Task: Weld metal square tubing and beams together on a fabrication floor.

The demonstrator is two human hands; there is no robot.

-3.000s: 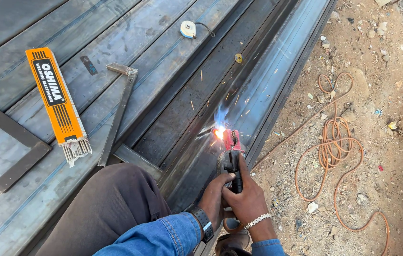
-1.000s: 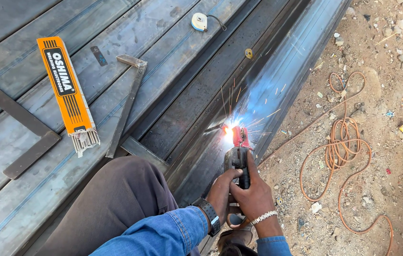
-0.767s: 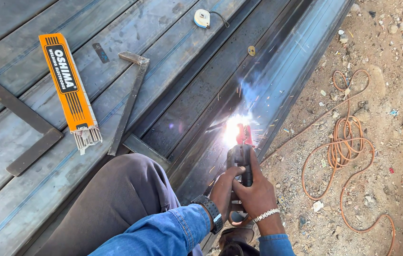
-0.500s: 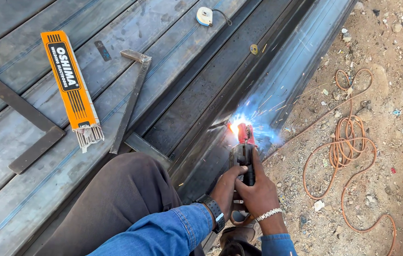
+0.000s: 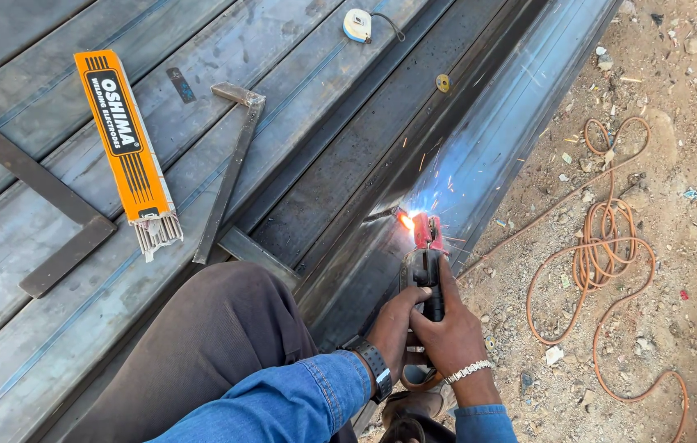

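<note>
1. The right hand (image 5: 449, 332), at the lower centre of the frame, is wrapped tight around the black handle of the electrode holder (image 5: 425, 261), thumb lying up along it.
2. The left hand (image 5: 394, 324) closes on the same handle from the left side, just touching the right hand; a dark watch (image 5: 375, 369) sits on its wrist and a pale bracelet (image 5: 469, 372) on the right wrist.
3. The holder's red head points up the frame to a bright orange arc (image 5: 405, 220), which throws sparks against the long steel beam (image 5: 521, 115) running diagonally to the upper right.
4. A dark trouser knee (image 5: 217, 344) and a blue sleeve (image 5: 283, 406) fill the lower middle, hiding part of the steel sheet (image 5: 53, 328) beneath.
5. On that sheet, at the upper left, lies an orange box of welding rods (image 5: 123, 135), its grey rod ends sticking out at the bottom.
6. Just right of the box rests a steel square (image 5: 230, 168); left of it lies a dark flat bar (image 5: 33, 184).
7. A tape measure (image 5: 357, 25) sits at the top centre.
8. An orange cable (image 5: 603, 262) coils on the dirt ground (image 5: 676, 148) at the right, well apart from the hands.
</note>
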